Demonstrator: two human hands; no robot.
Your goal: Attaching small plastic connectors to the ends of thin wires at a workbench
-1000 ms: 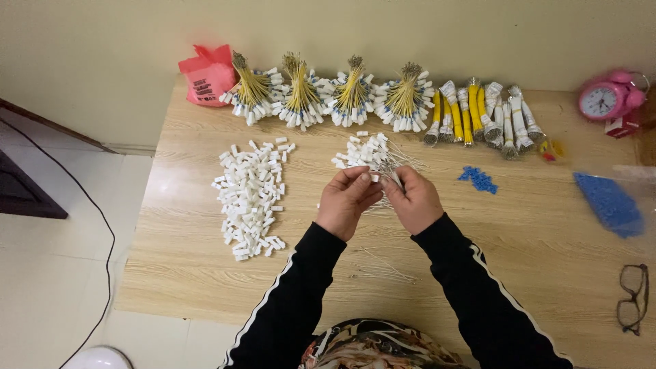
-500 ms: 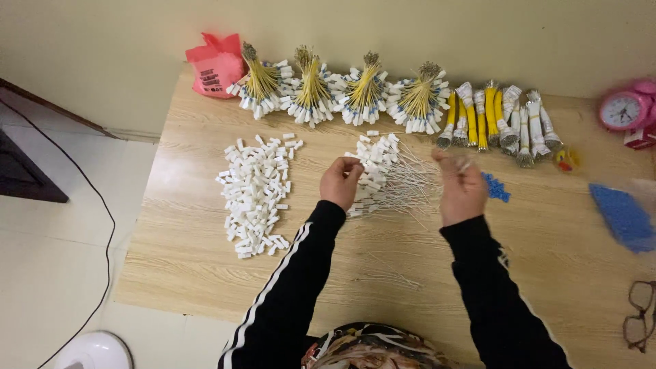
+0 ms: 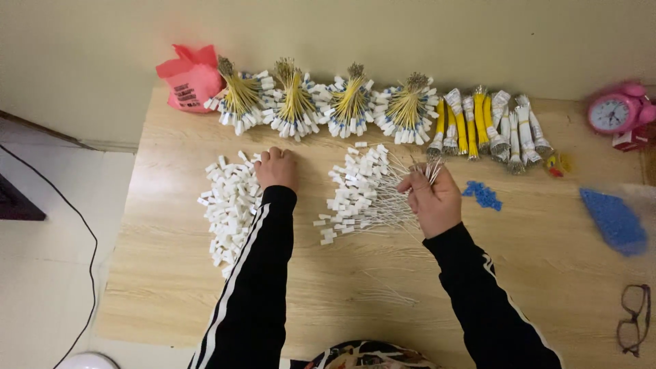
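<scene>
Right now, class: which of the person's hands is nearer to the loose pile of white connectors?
The left hand: it rests on the pile of white connectors at its upper right edge. The right hand is well off to the right, holding a fan of thin white wires.

The left hand (image 3: 276, 168) has left the fanned wire bundle (image 3: 365, 191) and moved left onto the loose white pile (image 3: 231, 205). The right hand (image 3: 432, 198) now grips the wire ends alone

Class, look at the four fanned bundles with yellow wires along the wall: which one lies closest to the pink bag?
The leftmost bundle, whose white tips touch the pink bag. The other three lie farther right, toward the straight yellow bundles.
</scene>
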